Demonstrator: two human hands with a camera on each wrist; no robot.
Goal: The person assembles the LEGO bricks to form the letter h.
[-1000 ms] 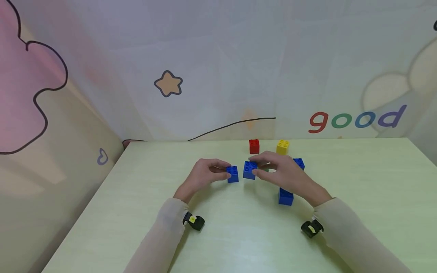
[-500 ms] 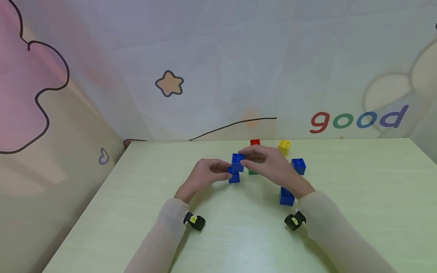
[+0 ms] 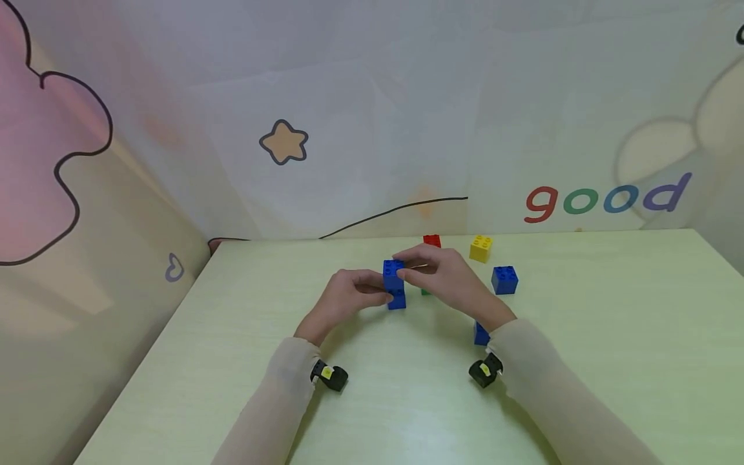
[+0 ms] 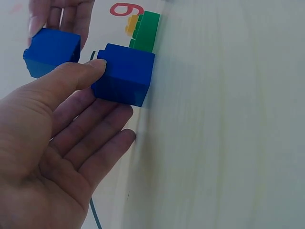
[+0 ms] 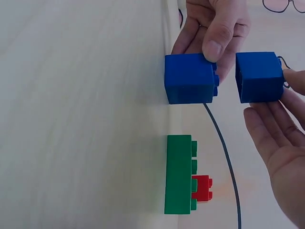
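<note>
My left hand [image 3: 349, 298] holds a blue toy brick [image 5: 190, 78] low at the table, thumb on its near top edge and fingers behind it. Over it, my right hand [image 3: 450, 278] pinches a second blue brick [image 5: 259, 76] between thumb and fingers. Both wrist views show a gap between the two bricks, the held one hanging straight above the studs of the lower one. In the head view the upper brick covers the back part of the lower brick [image 3: 397, 301]. A longer green brick [image 5: 178, 176] stands beside them, mostly hidden behind my right hand in the head view.
Towards the table's back edge sit a red brick [image 3: 431, 240], partly covered by my right hand, and a yellow brick [image 3: 480, 248]. Another blue brick [image 3: 504, 280] lies to the right. One more blue brick [image 3: 480, 334] is partly behind my right sleeve. A printed cloth [image 3: 372, 129] rises behind the table.
My right hand has carried its blue brick left and up, from beside the other blue brick to above it. My left hand has stayed in place with its brick.
</note>
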